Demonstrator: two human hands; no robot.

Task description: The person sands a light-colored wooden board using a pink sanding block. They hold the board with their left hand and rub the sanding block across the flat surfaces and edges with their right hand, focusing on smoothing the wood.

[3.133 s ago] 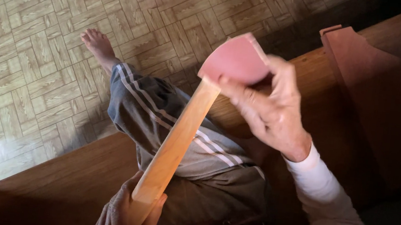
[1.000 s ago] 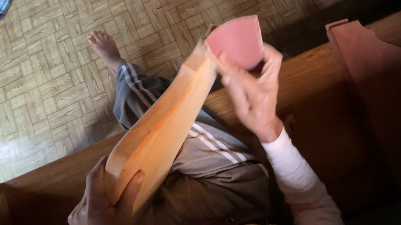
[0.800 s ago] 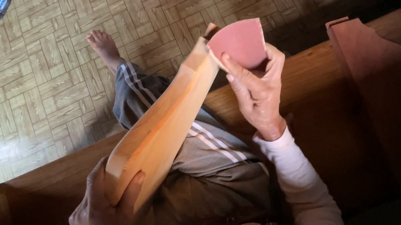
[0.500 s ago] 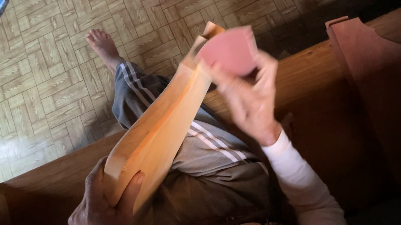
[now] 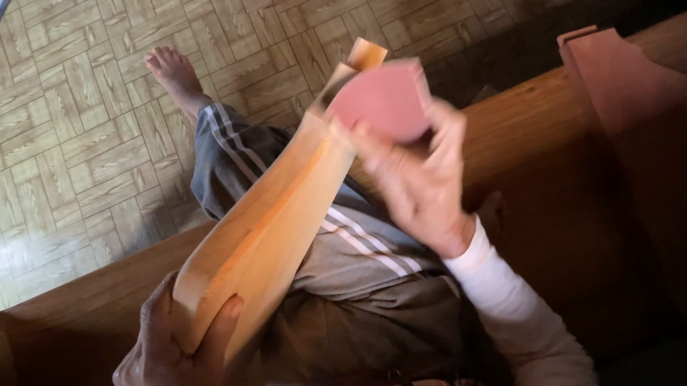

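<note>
The left hand (image 5: 174,355) sat low in the view, fingers curled up and wrapped tight around what it gripped, thumb (image 5: 220,330) pressed up the near side, knuckles toward the camera. The right hand (image 5: 415,171) was up higher and a bit blurred, wrist bent, fingers spread and clamped down over the top of what it held, back of the hand facing up. The right forearm, in a white sleeve (image 5: 519,316), ran down toward the lower right. The hands were well apart.
</note>
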